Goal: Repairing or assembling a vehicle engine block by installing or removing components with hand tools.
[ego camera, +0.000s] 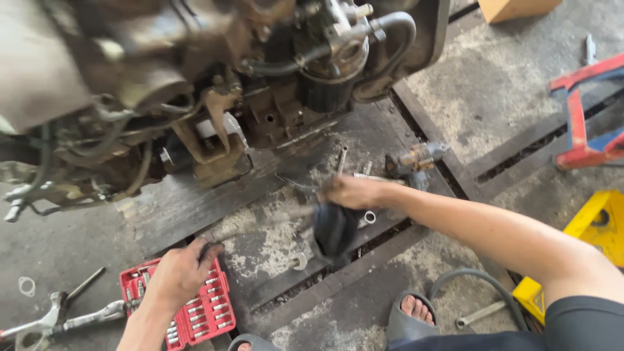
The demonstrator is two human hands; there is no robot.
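Above the grimy floor, right hand grip clamped on dark, blurred rubber part, left hand loosely apart on red socket tray.

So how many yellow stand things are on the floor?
2. One yellow stand sits at the right edge above the person's arm; the other yellow stand peeks out lower down beside the grey hose. More may be hidden outside the picture.

A grimy dismantled engine block looms above both hands on the stained concrete workshop floor. A red steel stand and yellow metal block sit beyond the right forearm; a chrome ratchet wrench lies left of the left hand.
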